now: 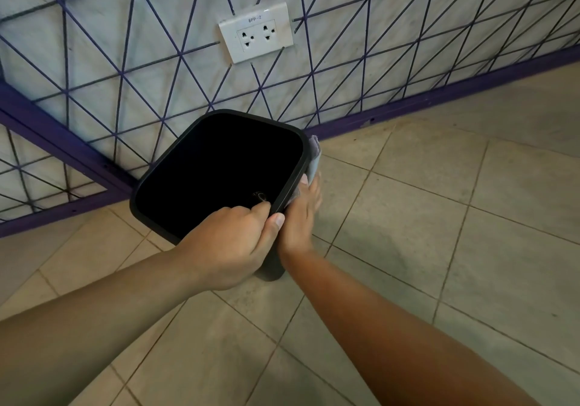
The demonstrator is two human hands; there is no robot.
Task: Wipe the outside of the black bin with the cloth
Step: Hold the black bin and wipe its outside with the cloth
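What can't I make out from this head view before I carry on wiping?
- Black bin outer walls: mostly hidden below its rim, so how clean they are is unknown.
- Cloth: mostly covered by the right hand and the rim.
- Bin interior: too dark to see.
- Left hand fingertips: hidden inside the rim.

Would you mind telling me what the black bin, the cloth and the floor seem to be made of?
The black bin looks like moulded plastic, smooth and matte, with a rolled one-piece rim. The cloth seems a soft woven or microfibre fabric, pale grey and creased where the right hand presses it on the bin's side. The floor appears to be beige ceramic or stone tile, dull-finished, with dark grout lines.
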